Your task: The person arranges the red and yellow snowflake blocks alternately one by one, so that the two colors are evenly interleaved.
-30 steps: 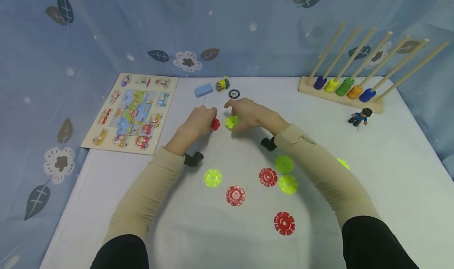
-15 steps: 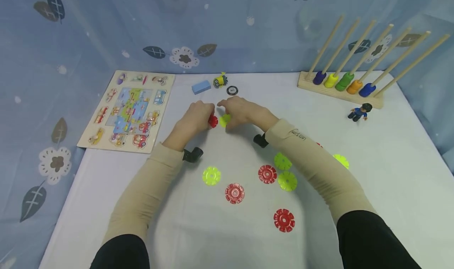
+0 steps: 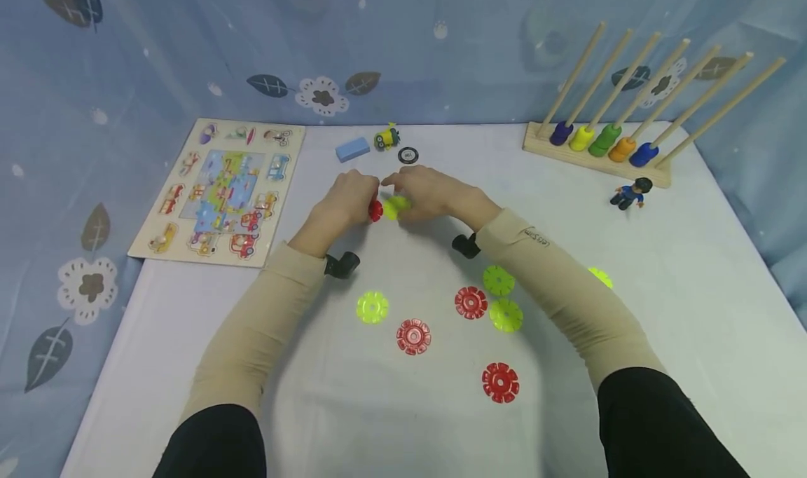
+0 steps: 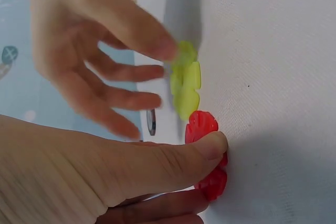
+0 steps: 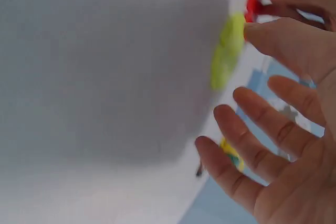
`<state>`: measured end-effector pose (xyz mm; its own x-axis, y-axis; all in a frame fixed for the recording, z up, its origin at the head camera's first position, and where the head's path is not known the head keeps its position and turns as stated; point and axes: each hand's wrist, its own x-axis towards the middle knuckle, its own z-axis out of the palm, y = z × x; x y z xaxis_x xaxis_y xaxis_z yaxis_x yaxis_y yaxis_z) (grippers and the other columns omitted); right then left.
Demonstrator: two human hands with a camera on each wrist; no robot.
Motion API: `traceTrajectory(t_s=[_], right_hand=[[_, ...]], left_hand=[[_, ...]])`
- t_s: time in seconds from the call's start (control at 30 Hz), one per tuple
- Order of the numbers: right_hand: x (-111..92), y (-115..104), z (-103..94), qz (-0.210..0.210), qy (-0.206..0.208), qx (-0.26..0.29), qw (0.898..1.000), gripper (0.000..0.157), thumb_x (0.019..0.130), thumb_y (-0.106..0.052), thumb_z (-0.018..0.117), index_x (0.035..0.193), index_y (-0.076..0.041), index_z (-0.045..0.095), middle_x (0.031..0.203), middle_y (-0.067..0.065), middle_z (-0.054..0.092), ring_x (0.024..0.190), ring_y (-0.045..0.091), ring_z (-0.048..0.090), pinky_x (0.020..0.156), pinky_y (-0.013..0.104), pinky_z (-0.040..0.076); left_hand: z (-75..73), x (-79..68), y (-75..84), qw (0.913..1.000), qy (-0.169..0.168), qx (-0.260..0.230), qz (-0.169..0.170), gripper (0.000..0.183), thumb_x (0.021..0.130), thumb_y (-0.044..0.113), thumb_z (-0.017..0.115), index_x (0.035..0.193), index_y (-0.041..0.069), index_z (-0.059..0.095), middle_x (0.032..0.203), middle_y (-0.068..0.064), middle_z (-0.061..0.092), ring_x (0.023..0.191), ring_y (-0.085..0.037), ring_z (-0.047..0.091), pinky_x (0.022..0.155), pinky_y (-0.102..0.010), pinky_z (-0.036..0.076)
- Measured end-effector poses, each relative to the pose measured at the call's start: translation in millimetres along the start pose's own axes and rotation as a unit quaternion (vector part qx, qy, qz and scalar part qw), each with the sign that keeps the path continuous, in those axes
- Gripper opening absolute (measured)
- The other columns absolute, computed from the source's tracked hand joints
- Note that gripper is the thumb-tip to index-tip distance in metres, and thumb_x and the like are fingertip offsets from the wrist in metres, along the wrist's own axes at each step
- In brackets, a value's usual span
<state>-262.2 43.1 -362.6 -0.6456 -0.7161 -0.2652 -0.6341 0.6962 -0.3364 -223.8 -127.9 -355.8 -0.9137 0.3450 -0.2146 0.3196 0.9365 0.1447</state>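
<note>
Between thumb and fingers, my left hand (image 3: 343, 199) pinches a red flower-shaped plastic disc (image 4: 201, 123), held on edge just over the white table. A yellow-green disc (image 4: 187, 92) of the same kind stands at the red one's rim; whether the two are slotted together or only touching, I cannot tell. My right hand (image 3: 433, 192) is at the yellow-green disc, thumb tip at its edge. Its other fingers (image 5: 244, 124) are spread and relaxed, away from the disc in the right wrist view.
Several loose red discs (image 3: 413, 336) and yellow-green discs (image 3: 373, 307) lie nearer the body. Behind the hands are a blue block (image 3: 352, 149), a small yellow-green toy (image 3: 387, 137) and a black round chip (image 3: 408, 155). A puzzle board (image 3: 146, 243), peg stand (image 3: 567, 154) and toy figure (image 3: 630, 193) flank them.
My right hand has moved left with the yellow-green disc, closing the gap to the red disc. My left hand keeps its pinch on the red disc. The head view has shifted slightly.
</note>
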Motion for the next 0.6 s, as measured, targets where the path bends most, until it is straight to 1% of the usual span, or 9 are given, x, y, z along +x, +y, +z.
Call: traceTrajectory(t_s=[0.1, 0.2, 0.3, 0.43, 0.5, 0.6], right_hand=[[-15, 11, -10.3, -0.008, 0.012, 0.006, 1.000, 0.054, 0.086, -0.022, 0.065, 0.137, -0.008, 0.052, 0.129, 0.009, 0.060, 0.117, 0.025, 0.056, 0.103, 0.040, 0.044], [-34, 23, -18.1, -0.004, 0.020, 0.006, 1.000, 0.047, 0.087, -0.022, 0.065, 0.131, -0.006, 0.057, 0.129, 0.011, 0.060, 0.113, 0.027, 0.059, 0.100, 0.041, 0.046], [-57, 34, -18.8, -0.002, 0.026, 0.002, 1.000, 0.042, 0.088, -0.022, 0.066, 0.125, -0.004, 0.061, 0.125, 0.012, 0.062, 0.108, 0.028, 0.061, 0.097, 0.042, 0.048], [-91, 43, -7.7, 0.002, 0.028, -0.001, 1.000, 0.036, 0.086, -0.021, 0.070, 0.119, -0.005, 0.065, 0.118, 0.011, 0.066, 0.104, 0.027, 0.064, 0.093, 0.042, 0.051], [-107, 42, 0.8, 0.004, 0.024, 0.001, 1.000, 0.035, 0.085, -0.022, 0.071, 0.117, -0.007, 0.067, 0.115, 0.009, 0.067, 0.103, 0.025, 0.064, 0.093, 0.041, 0.051], [-127, 37, 14.7, -0.017, 0.019, 0.003, 1.000, 0.034, 0.083, -0.024, 0.074, 0.114, -0.009, 0.068, 0.112, 0.006, 0.067, 0.100, 0.022, 0.064, 0.091, 0.040, 0.053]], left_hand=[[-3.6, 2.9, 1.4, 1.0000, -0.006, 0.003, -0.004, 0.025, 0.076, 0.005, 0.076, 0.097, 0.001, 0.063, 0.090, -0.013, 0.068, 0.086, -0.027, 0.059, 0.083, -0.039, 0.050], [-6.1, 4.4, 1.1, 0.9999, -0.011, 0.000, -0.011, 0.027, 0.076, 0.005, 0.076, 0.099, 0.001, 0.063, 0.093, -0.014, 0.068, 0.087, -0.027, 0.058, 0.085, -0.038, 0.050], [-6.7, 4.9, 0.2, 0.9998, -0.013, -0.004, -0.012, 0.028, 0.076, 0.005, 0.076, 0.100, 0.000, 0.063, 0.094, -0.014, 0.068, 0.088, -0.027, 0.057, 0.085, -0.038, 0.050], [-5.1, 4.2, -0.1, 0.9998, -0.019, -0.007, -0.006, 0.029, 0.076, 0.006, 0.076, 0.101, 0.000, 0.062, 0.095, -0.015, 0.067, 0.088, -0.028, 0.056, 0.085, -0.039, 0.049], [-3.7, 3.2, -0.4, 0.9997, -0.022, -0.007, -0.004, 0.029, 0.077, 0.006, 0.076, 0.102, 0.000, 0.062, 0.095, -0.015, 0.067, 0.088, -0.028, 0.056, 0.085, -0.039, 0.049], [-2.3, 0.4, -0.6, 0.9997, -0.023, -0.006, -0.006, 0.030, 0.077, 0.006, 0.075, 0.103, 0.000, 0.061, 0.096, -0.014, 0.066, 0.088, -0.028, 0.057, 0.084, -0.039, 0.049]])
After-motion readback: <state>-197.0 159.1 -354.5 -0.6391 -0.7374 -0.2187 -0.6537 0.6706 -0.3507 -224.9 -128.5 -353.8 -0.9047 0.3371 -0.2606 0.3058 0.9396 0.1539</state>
